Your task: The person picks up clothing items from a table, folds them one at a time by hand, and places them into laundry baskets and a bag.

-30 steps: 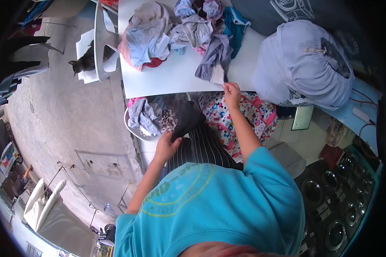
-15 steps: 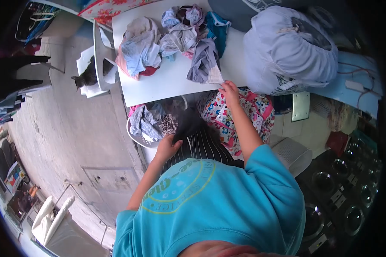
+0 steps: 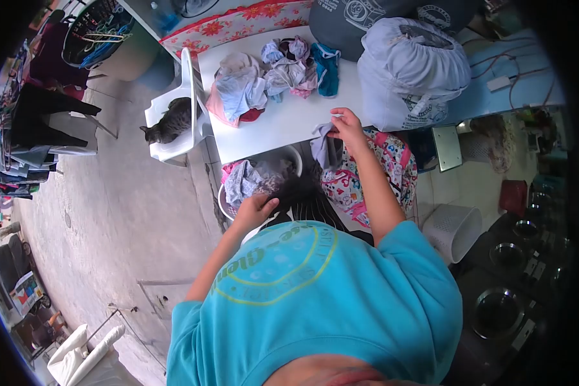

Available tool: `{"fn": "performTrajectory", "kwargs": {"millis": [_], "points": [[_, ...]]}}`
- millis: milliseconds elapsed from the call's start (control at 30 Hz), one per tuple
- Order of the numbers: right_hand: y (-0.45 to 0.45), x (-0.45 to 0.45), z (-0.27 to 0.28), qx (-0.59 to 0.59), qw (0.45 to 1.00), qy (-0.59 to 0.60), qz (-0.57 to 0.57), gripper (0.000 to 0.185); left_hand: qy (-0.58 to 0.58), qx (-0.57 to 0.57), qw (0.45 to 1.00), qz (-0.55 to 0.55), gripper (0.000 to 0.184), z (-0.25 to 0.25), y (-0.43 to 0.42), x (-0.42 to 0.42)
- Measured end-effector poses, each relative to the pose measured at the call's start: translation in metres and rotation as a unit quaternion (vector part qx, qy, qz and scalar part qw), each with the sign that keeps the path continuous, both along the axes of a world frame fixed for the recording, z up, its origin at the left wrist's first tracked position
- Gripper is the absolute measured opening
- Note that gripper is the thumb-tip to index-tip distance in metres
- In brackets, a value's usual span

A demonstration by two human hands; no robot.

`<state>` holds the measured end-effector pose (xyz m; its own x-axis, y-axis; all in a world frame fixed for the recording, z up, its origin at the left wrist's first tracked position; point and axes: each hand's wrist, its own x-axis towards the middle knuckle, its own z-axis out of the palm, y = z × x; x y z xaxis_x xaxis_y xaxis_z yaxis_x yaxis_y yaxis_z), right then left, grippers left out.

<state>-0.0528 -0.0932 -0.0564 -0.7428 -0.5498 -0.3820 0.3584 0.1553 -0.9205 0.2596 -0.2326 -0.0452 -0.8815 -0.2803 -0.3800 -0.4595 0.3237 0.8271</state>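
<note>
My right hand (image 3: pixel 349 130) is closed in a pinch on a small grey-lavender garment (image 3: pixel 325 149), which hangs past the table's front edge. Over my lap, my left hand (image 3: pixel 256 210) has its fingers curled on a black garment (image 3: pixel 294 192); its lower part merges with dark striped cloth. Just beyond that hand stands a white basket (image 3: pixel 224 204) holding crumpled light clothes (image 3: pixel 241 182). On the white table (image 3: pixel 270 132) lie a pile of pale and pink clothes (image 3: pixel 237 87), a smaller heap of grey pieces (image 3: pixel 286 76) and a teal garment (image 3: pixel 328 69).
A stuffed white laundry bag (image 3: pixel 408 74) stands at the table's right. Beneath my right arm is a colourful patterned cloth (image 3: pixel 392 167). A cat (image 3: pixel 172 121) lies on a white chair (image 3: pixel 164 151) to the left. A perforated basket (image 3: pixel 453 231) sits at right.
My right hand has drawn the grey-lavender garment off the heap and toward me, past the table edge. My left hand stays near the lap. The view has shifted, showing more at the back.
</note>
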Motion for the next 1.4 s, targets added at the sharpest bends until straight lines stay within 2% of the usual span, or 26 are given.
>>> {"fn": "performTrajectory", "kwargs": {"millis": [33,100,167,233,300,367,400,467,500,567,600,633,667,700,833,1000,1133,1233,1267,1300,1367,1400], "points": [[-0.004,0.009,0.008,-0.001,1.000,0.004,-0.003,0.019,0.004,-0.001,1.000,-0.003,0.036,0.001,-0.003,0.009],[-0.011,0.023,0.020,-0.004,1.000,0.013,0.025,0.014,0.019,0.175,0.980,0.093,0.036,0.006,-0.008,0.026],[-0.013,0.037,0.026,0.029,0.998,0.058,0.027,0.013,0.021,0.151,0.985,0.075,0.036,0.016,-0.015,0.041],[-0.013,0.049,0.035,0.165,0.972,0.117,0.116,0.015,0.018,0.057,0.997,0.051,0.043,0.022,-0.019,0.054],[-0.012,0.064,0.043,0.160,0.972,0.125,0.115,0.015,0.004,0.089,0.995,0.052,0.038,0.021,-0.024,0.070],[-0.011,0.075,0.051,0.149,0.971,0.140,0.127,0.016,0.027,0.054,0.996,0.062,0.043,0.004,-0.033,0.086],[-0.009,0.079,0.055,0.149,0.971,0.141,0.121,0.016,0.029,0.024,0.996,0.078,0.045,0.022,-0.032,0.087],[-0.004,0.083,0.063,0.156,0.948,0.236,0.143,0.015,0.044,-0.012,0.996,0.075,0.045,0.016,-0.039,0.094],[-0.001,0.082,0.065,0.158,0.949,0.236,0.137,0.015,0.057,-0.046,0.994,0.080,0.046,0.015,-0.042,0.097],[0.009,0.085,0.068,0.045,0.960,0.237,0.140,0.015,0.053,-0.034,0.995,0.079,0.046,0.012,-0.046,0.101],[0.009,0.097,0.086,-0.077,0.991,0.084,0.074,0.012,0.066,-0.074,0.993,0.058,0.046,0.020,-0.047,0.100],[0.016,0.100,0.098,-0.075,0.991,0.086,0.069,0.012,0.083,-0.113,0.989,0.037,0.046,0.028,-0.048,0.097],[0.025,0.102,0.109,-0.192,0.980,-0.008,0.059,0.010,0.100,-0.120,0.988,0.024,0.046,0.034,-0.047,0.095],[0.032,0.103,0.120,-0.306,0.946,-0.098,0.048,0.007,0.104,-0.118,0.987,0.018,0.046,0.035,-0.046,0.094],[0.056,0.107,0.145,-0.408,0.904,-0.113,0.054,0.009,0.123,-0.125,0.983,-0.045,0.046,0.041,-0.042,0.083],[0.087,0.111,0.145,-0.454,0.882,-0.117,0.057,0.009,0.121,-0.122,0.980,-0.098,0.045,0.048,-0.034,0.073],[0.106,0.121,0.141,-0.517,0.832,-0.188,0.068,0.011,0.125,-0.114,0.980,-0.106,0.045,0.047,-0.032,0.071],[0.113,0.126,0.136,-0.499,0.846,-0.177,0.068,0.012,0.135,-0.118,0.977,-0.113,0.044,0.043,-0.032,0.071],[0.115,0.129,0.136,-0.445,0.880,-0.159,0.042,0.012,0.139,-0.117,0.977,-0.114,0.044,0.041,-0.032,0.072],[0.112,0.131,0.132,-0.448,0.879,-0.159,0.042,0.012,0.138,-0.120,0.976,-0.114,0.044,0.041,-0.033,0.073],[0.098,0.132,0.116,-0.240,0.962,-0.131,-0.013,0.014,0.110,-0.134,0.979,-0.111,0.042,0.042,-0.035,0.074],[0.088,0.134,0.105,-0.197,0.973,-0.120,-0.009,0.013,0.108,-0.136,0.979,-0.110,0.042,0.039,-0.038,0.074]]}}
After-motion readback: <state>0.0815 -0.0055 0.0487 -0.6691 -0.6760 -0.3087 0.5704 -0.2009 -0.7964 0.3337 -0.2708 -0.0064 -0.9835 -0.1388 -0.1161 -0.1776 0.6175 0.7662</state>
